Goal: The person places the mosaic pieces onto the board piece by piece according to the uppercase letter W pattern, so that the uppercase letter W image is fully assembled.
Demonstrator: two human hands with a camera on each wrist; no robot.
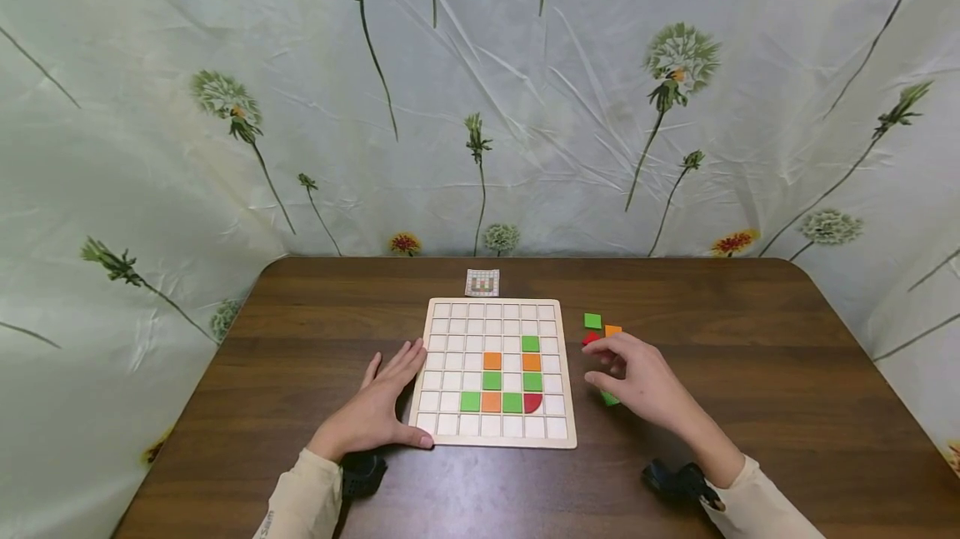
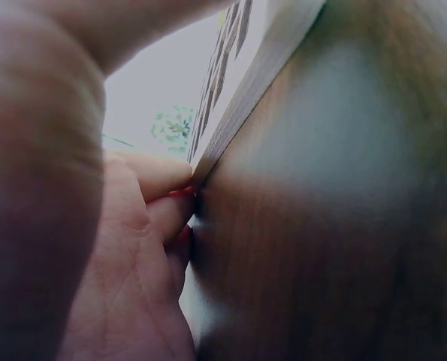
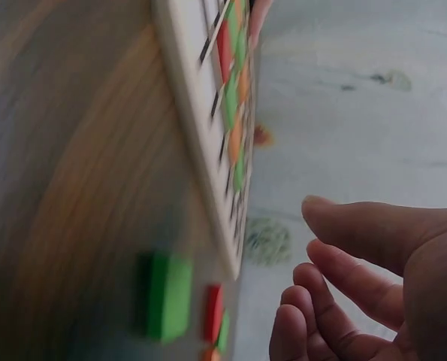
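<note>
A square wooden grid board (image 1: 456, 360) lies on the table, holding several green and orange square tiles and one red quarter-round tile (image 1: 532, 403). My left hand (image 1: 371, 410) rests against its left side, fingers along the edge and thumb at the near-left corner. In the left wrist view, fingertips touch the board's edge (image 2: 238, 113). Right of the board, my right hand (image 1: 641, 376) hovers above loose tiles, its thumb and fingers apart with nothing between them. A green tile (image 1: 610, 398) lies partly hidden under that hand. Beyond the fingers are a red tile (image 1: 591, 338) and an orange tile (image 1: 613, 329).
Another loose green square (image 1: 592, 321) lies farther back on the right. A small printed card (image 1: 482, 282) with a coloured grid sits behind the board. The brown table (image 1: 337, 306) ends at a curtain (image 1: 555, 147) with dandelion prints.
</note>
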